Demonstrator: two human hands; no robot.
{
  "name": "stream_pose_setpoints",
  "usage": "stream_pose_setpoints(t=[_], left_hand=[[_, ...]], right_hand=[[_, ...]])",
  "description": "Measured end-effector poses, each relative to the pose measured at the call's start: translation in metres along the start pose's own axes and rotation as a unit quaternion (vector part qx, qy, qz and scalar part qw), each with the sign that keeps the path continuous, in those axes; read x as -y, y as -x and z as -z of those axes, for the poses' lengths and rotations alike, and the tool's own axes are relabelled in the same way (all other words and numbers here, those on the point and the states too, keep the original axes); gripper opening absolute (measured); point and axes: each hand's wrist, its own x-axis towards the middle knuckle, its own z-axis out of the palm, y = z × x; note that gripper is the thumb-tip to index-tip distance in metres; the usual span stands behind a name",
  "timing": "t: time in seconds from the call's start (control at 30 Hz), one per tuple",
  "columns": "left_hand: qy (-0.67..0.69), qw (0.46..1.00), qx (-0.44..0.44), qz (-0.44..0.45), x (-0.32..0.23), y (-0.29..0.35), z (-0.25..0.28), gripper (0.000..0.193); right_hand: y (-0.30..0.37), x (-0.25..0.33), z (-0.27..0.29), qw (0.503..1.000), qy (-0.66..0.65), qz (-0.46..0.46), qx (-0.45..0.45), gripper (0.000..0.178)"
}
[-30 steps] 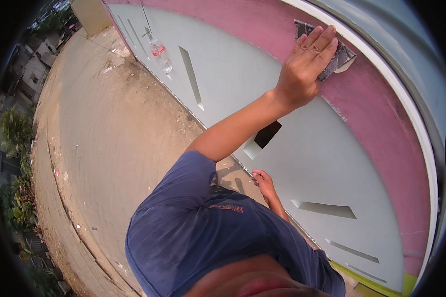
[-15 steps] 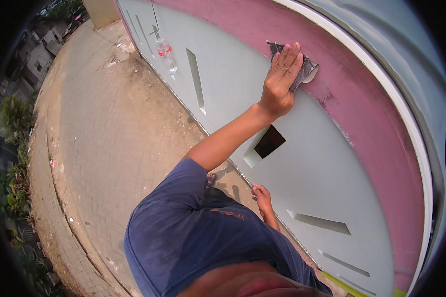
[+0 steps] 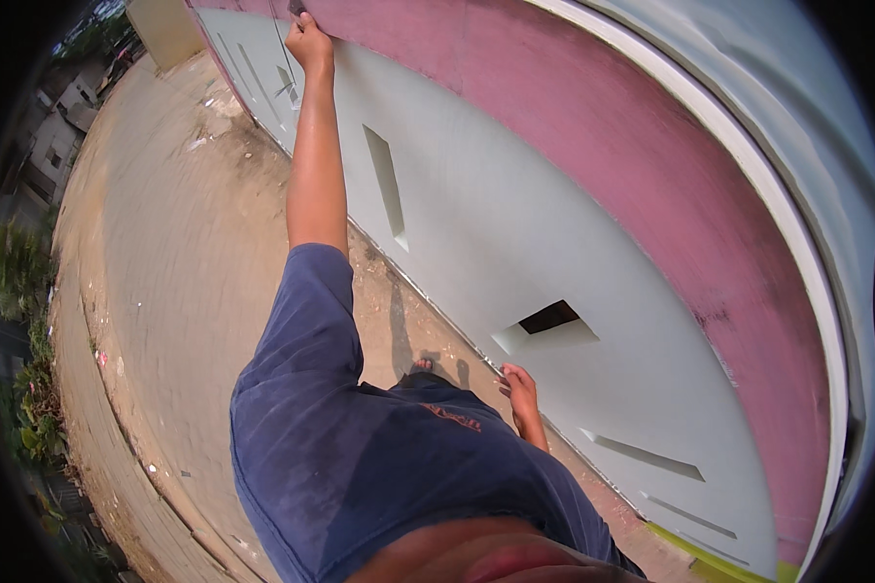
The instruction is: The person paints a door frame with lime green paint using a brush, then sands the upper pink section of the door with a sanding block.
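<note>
My left arm stretches far up and ahead along the wall. My left hand (image 3: 310,44) is closed on a small dark grey sheet, which looks like sandpaper (image 3: 297,8), at the wall's pink band (image 3: 554,136). Only a bit of the sheet shows past my fingers, at the top edge of the view. Below the band the wall is pale grey-white (image 3: 476,194). Low by the wall's foot hangs my right hand (image 3: 521,396), its fingers loosely curled and apart, with nothing visible in it.
Slanted slots (image 3: 387,185) and a deeper opening (image 3: 549,319) are cut into the wall. A thin dark cord (image 3: 280,39) hangs beside my left hand. White trim (image 3: 749,155) borders the pink band. Paved ground (image 3: 185,272) lies to the left, with plants (image 3: 24,272) beyond.
My left hand has swept left and away along the pink band with the sheet. The hanging clear bottle is now hidden behind my forearm. My right hand has barely moved.
</note>
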Motion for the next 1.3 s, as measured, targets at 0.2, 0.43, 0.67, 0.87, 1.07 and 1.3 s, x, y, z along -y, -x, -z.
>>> stream_pose_setpoints(t=[0.2, 0.43, 0.67, 0.87, 1.07, 1.3], left_hand=[[-0.019, 0.998, -0.02, -0.06, 0.003, -0.034, -0.01, 0.043], [0.044, 0.958, 0.062, -0.276, -0.154, 0.176, -0.049, 0.043], [0.142, 0.921, 0.123, -0.341, -0.279, 0.406, -0.071, 0.057], [0.129, 0.888, 0.202, -0.392, -0.287, 0.489, -0.069, 0.07], [0.065, 0.987, 0.049, -0.139, -0.186, 0.351, -0.036, 0.044], [0.046, 0.953, 0.038, -0.296, -0.278, 0.397, -0.081, 0.046]], right_hand=[[-0.018, 0.006, -0.026, 1.0, 0.02, 0.014, 0.012, 0.033], [-0.011, 0.005, 0.002, 0.999, 0.026, 0.04, -0.001, 0.031], [0.035, -0.005, 0.061, 0.998, 0.036, 0.048, -0.016, 0.03], [0.071, -0.029, 0.111, 0.999, 0.025, 0.047, -0.012, 0.03], [0.098, -0.072, 0.153, 0.999, 0.001, 0.027, -0.025, 0.031], [0.118, -0.086, 0.185, 0.998, -0.01, 0.037, -0.049, 0.032]])
